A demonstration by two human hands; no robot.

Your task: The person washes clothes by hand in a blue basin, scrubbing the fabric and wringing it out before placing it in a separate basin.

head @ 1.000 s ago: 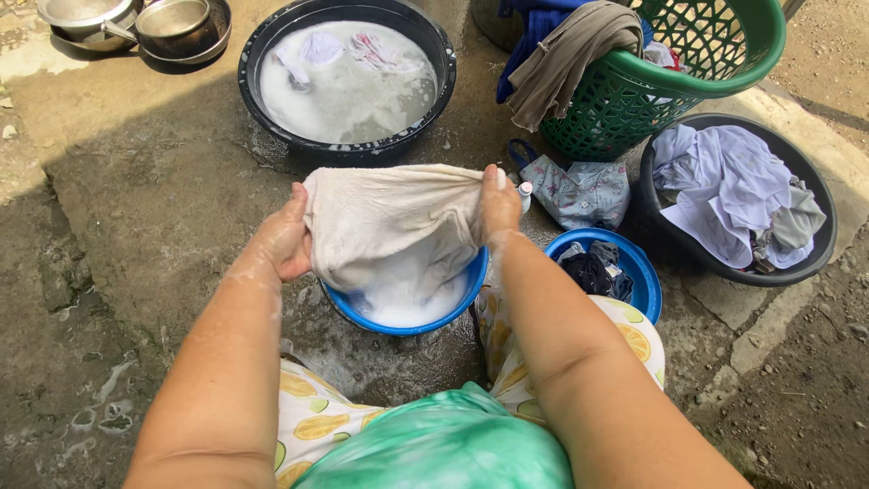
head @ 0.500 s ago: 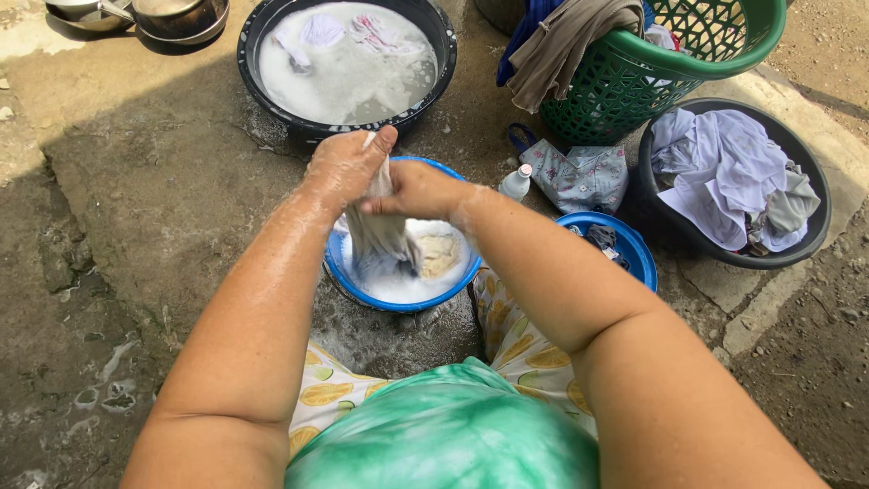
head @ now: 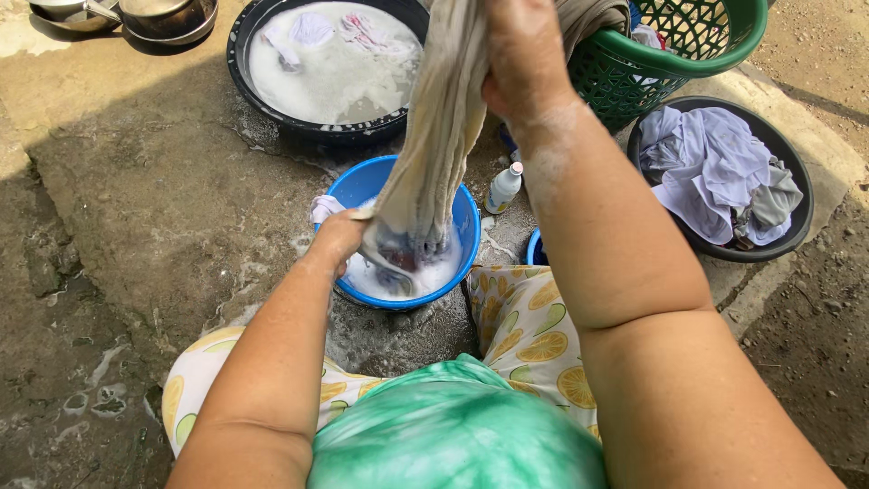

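My right hand (head: 523, 56) is raised high and grips the top of a wet cream cloth (head: 436, 136), which hangs down in a long twisted strip. The cloth's lower end drips into a blue basin (head: 362, 181) of soapy water between my knees. My left hand (head: 339, 237) holds the cloth's lower end at the basin's left rim. A small white piece of cloth (head: 323, 206) lies over that rim.
A black tub (head: 237, 63) of milky water with soaking clothes stands beyond the basin. A green laundry basket (head: 674, 54) and a black tub of pale clothes (head: 720, 172) are at right. A small white bottle (head: 503, 187) and a second blue basin (head: 534, 246) stand nearby. Metal pots (head: 163, 16) are top left.
My right hand has lifted the cloth high out of the basin, stretching it long. My left hand has dropped to the cloth's lower end at the rim.
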